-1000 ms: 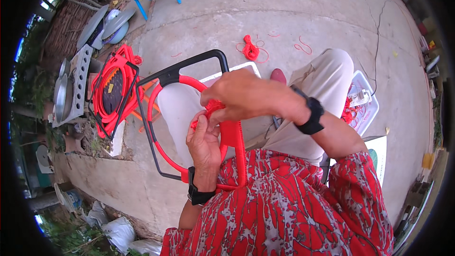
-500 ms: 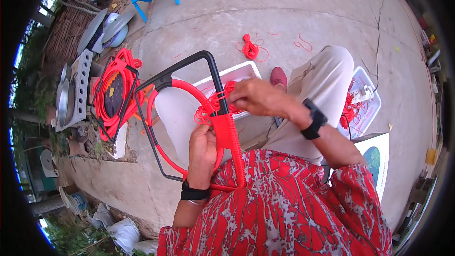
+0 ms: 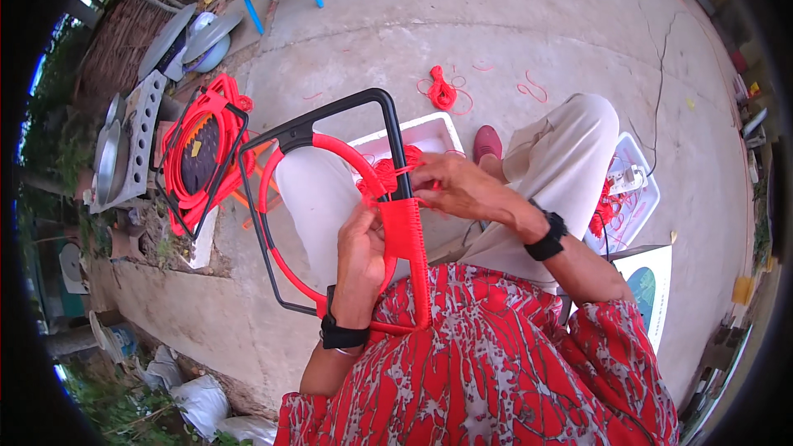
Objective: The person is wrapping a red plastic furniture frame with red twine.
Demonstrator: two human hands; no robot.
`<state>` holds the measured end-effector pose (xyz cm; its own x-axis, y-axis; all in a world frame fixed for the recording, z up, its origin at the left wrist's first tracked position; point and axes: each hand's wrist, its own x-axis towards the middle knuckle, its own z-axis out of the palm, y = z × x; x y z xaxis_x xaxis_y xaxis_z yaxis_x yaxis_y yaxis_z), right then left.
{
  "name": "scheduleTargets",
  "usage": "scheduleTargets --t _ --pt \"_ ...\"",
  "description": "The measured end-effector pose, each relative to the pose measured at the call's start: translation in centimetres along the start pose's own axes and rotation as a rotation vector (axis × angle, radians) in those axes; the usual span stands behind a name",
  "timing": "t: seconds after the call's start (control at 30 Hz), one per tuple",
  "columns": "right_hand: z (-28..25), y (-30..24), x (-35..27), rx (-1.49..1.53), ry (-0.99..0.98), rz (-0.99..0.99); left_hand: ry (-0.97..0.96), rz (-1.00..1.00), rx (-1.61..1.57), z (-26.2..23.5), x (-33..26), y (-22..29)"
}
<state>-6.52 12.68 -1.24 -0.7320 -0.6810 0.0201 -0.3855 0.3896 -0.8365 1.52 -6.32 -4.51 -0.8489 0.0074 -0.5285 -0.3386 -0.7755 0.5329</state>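
While the black metal frame (image 3: 330, 120) stands tilted across the person's lap, the left hand (image 3: 361, 241) is closed around its red-wrapped upright bar (image 3: 407, 235), steadying it so the binding stays tight. The right hand (image 3: 453, 185) pinches the red cord (image 3: 387, 172) near the top of the wrapping — fingers drawn together on the strand, apparently to pull a turn snug against the bar. A red hoop (image 3: 285, 165) curves inside the frame. Half a second ago the right hand sat a little lower and nearer the wrapping; it has since drawn rightward — the left hand has not let go.
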Motion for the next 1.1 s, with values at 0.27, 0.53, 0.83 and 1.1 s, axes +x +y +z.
scheduleTargets --t 0.27,0.53,0.83,1.1 --pt "-6.4 -6.3 -2.9 -0.544 0.349 -0.286 -0.106 0.187 -0.031 3.4 -1.8 1.0" --pt "-8.0 -7.3 -5.9 0.322 0.535 0.029 -0.204 0.176 0.045 2.8 -1.9 1.0" --pt "-6.8 -6.8 -4.1 1.289 0.455 -0.227 -0.142 0.184 0.029 2.6 -1.9 0.9" --pt "-13.1 -5.5 -10.4 0.601 0.548 0.070 -0.276 0.105 0.024 2.6 -2.3 1.6"
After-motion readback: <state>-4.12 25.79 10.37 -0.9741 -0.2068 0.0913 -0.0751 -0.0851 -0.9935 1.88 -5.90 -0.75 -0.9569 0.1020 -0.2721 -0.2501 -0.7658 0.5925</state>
